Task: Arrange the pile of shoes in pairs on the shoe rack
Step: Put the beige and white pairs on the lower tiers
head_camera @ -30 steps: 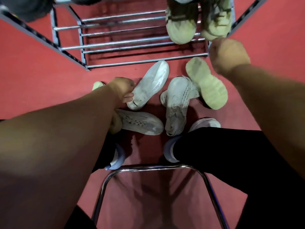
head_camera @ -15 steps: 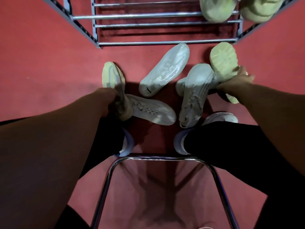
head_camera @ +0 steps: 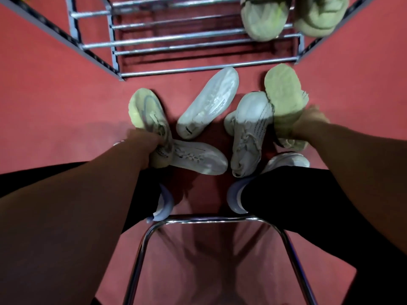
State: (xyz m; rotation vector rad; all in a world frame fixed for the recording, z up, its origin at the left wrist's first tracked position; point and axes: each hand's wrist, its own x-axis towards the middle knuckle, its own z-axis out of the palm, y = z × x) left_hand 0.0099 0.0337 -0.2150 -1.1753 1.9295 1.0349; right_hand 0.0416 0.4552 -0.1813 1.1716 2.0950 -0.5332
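Note:
Several pale shoes lie in a heap on the red floor in front of the metal shoe rack [head_camera: 187,38]. My left hand [head_camera: 145,148] grips the heel end of a yellow-green sneaker [head_camera: 147,113] at the left of the heap. My right hand [head_camera: 308,122] holds a yellow-green shoe [head_camera: 283,93] lying sole up at the right. Between them lie a white shoe turned sole up [head_camera: 209,102], a white laced sneaker [head_camera: 251,130] and a grey-white shoe on its side [head_camera: 198,159]. A matching olive pair [head_camera: 264,16] stands on the rack's right end.
My feet in white-lilac shoes [head_camera: 284,161] and black trousers sit just behind the heap. A chrome chair frame [head_camera: 211,220] runs under my legs. Slotted metal rails [head_camera: 55,34] flank the rack on both sides. Red floor spreads left and right.
My left hand has come down from the white shoe onto the yellow-green sneaker and gripped it. My right hand has left the rack and taken hold of the sole-up yellow-green shoe.

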